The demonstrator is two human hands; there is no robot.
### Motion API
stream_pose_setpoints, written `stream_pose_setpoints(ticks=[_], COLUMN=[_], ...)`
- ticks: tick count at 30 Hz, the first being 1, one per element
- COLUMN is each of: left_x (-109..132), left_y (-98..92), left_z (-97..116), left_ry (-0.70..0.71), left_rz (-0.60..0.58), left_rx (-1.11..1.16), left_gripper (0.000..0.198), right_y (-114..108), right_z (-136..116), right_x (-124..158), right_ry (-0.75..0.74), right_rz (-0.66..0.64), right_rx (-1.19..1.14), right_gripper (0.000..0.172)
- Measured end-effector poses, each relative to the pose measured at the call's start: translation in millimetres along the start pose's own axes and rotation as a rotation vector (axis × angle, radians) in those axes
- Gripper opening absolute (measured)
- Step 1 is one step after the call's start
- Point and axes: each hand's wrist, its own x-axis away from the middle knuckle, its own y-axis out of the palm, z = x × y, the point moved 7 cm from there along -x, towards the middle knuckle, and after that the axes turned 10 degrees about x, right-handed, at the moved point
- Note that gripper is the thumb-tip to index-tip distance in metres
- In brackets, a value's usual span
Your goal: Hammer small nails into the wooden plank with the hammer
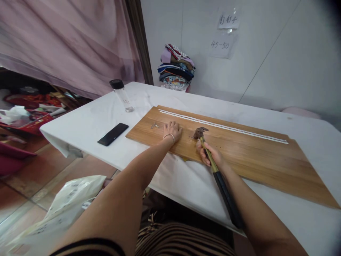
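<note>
My left hand (172, 131) lies flat on the wooden board (261, 160), fingers stretched out, a thin bracelet at its wrist. A few loose nails (155, 125) rest on the board just left of it. In my right hand (212, 153) is a claw hammer (222, 186), gripped high on the handle, close to its rusty head. The head is over the board's near part, and the black grip slants back toward my body. Small dark specks (190, 137) show on the wood between my left hand and the hammer head; I cannot tell exactly what they are.
Along the board's far side runs a white measuring strip (223, 125). A black phone (113, 134) and a clear bottle (124, 97) with a black lid stand left on the white-covered table (87, 117). Folded cloths (177, 67) are stacked by the wall. A plastic bag (69, 202) is below left.
</note>
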Motion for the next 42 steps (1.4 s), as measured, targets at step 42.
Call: stream_pose_setpoints(ticks=[42], left_x=[-0.9], left_y=[1.4], left_z=[0.6], left_ry=[-0.002], left_rz=[0.000], left_rx=[-0.005], left_gripper=[0.037], right_y=[1.3], right_z=[-2.9], right_x=[2.7], right_ry=[-0.012], right_rz=[0.000], right_rx=[0.011], right_gripper=[0.043])
